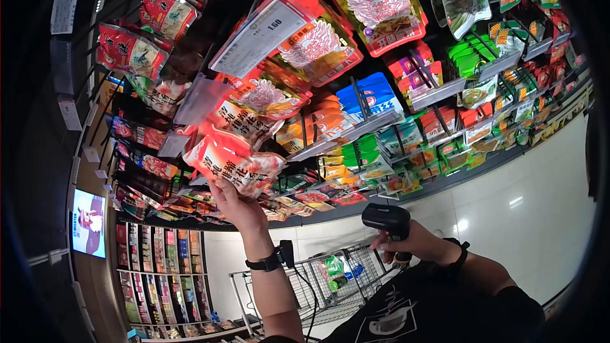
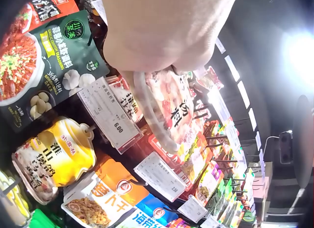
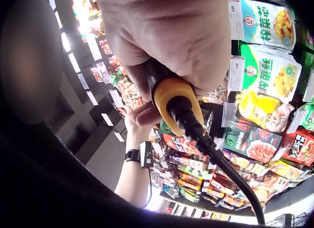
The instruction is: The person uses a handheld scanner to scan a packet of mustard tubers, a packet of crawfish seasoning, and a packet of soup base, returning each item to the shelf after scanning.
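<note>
My left hand [image 1: 236, 204] holds a red and white soup seasoning packet [image 1: 236, 164] by its lower edge, in front of the hanging packets. In the left wrist view one finger lies across the face of this packet [image 2: 171, 98], and the hand [image 2: 164, 32] hides part of it. Lower right in the head view, my right hand [image 1: 422, 242] grips a black barcode scanner [image 1: 386, 218]. The right wrist view shows the scanner's yellow and black handle end [image 3: 177, 96], with a black cable [image 3: 233, 176] running from it, under the right hand [image 3: 169, 34].
Hooks of hanging food packets [image 1: 365, 98] fill the rack, with a price tag [image 1: 264, 28] jutting out near the left hand. Below stands a wire shopping cart [image 1: 311, 286] with a few goods inside. A lit screen [image 1: 89, 222] and more shelves [image 1: 162, 273] are at the left.
</note>
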The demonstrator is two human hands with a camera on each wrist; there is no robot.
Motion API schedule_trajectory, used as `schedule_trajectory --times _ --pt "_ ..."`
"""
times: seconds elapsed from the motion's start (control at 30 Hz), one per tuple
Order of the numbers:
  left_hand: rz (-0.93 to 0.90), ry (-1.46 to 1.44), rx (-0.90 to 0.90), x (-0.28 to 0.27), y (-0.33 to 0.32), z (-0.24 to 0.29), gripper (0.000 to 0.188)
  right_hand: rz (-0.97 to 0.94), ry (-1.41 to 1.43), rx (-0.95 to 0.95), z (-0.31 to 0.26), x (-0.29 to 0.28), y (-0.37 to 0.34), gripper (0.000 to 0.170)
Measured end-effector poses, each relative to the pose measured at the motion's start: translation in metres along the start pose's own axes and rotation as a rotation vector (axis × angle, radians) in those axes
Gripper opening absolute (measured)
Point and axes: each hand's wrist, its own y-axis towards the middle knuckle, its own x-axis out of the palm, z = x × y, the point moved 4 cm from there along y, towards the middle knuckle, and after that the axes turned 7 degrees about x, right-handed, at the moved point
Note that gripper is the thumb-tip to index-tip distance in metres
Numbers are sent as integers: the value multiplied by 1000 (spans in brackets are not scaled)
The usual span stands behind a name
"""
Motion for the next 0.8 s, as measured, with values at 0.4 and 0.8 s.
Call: schedule_trajectory --times 0.4,0.8 --pt "-14 54 -33 11 -2 1 55 21 17 -6 -4 -1 -4 56" --pt "-31 117 -97 16 -9 18 65 11 10 18 5 -11 8 26"
